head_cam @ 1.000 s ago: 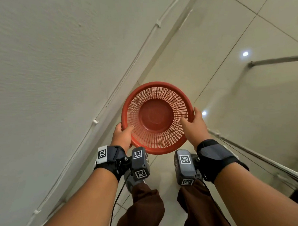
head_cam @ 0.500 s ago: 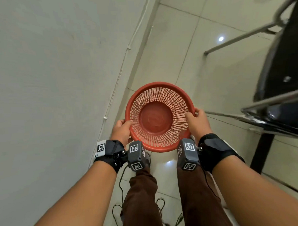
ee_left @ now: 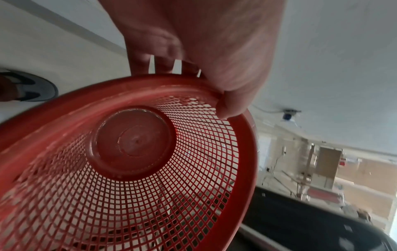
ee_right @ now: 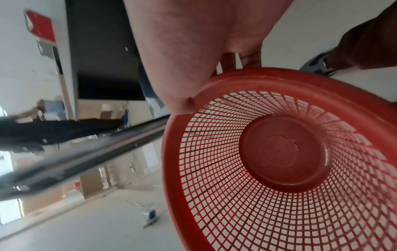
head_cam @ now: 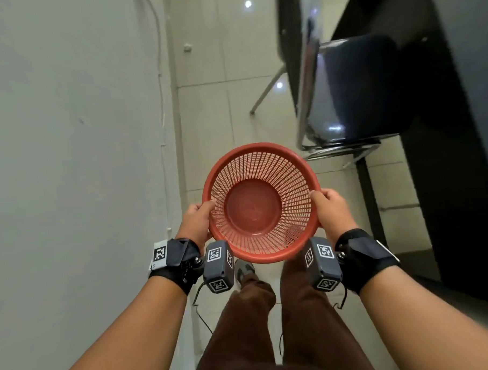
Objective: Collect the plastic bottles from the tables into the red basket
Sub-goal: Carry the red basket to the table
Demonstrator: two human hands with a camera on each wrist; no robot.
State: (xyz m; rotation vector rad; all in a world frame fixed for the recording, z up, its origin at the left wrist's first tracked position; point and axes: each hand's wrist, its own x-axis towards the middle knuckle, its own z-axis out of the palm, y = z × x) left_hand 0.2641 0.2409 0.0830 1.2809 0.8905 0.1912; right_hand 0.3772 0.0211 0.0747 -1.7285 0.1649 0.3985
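Change in view: a second ago the head view shows mostly grey wall and tiled floor; now a dark padded chair with a chrome tube frame [head_cam: 353,96] fills the upper right, with a black table [head_cam: 443,97] beside it, and the wall runs straight up the left side.
Change in basket: the round red plastic mesh basket [head_cam: 261,202] stays in front of the body, held the same way as before, and it holds nothing.
Left hand: the left hand [head_cam: 195,224] grips the basket's left rim, thumb [ee_left: 233,103] hooked over the rim onto the inner mesh, fingers [ee_left: 150,57] curled beneath.
Right hand: the right hand [head_cam: 332,210] grips the right rim likewise, thumb [ee_right: 178,101] on the inside edge, fingers under the rim.
Basket position: in the air above the pale tiled floor [head_cam: 222,107], between the grey wall [head_cam: 67,136] and the chair, near the chair's front corner but apart from it.
Legs: brown trousers [head_cam: 271,323] and a grey shoe [head_cam: 242,268] show below the basket.
Writing: no words or brand can be read; only black-and-white square code tags on the dark wrist straps and grey camera blocks [head_cam: 217,265].
Background: the right wrist view shows a blurred person in dark clothes [ee_right: 43,130] and a red sign [ee_right: 39,25], its text unreadable.
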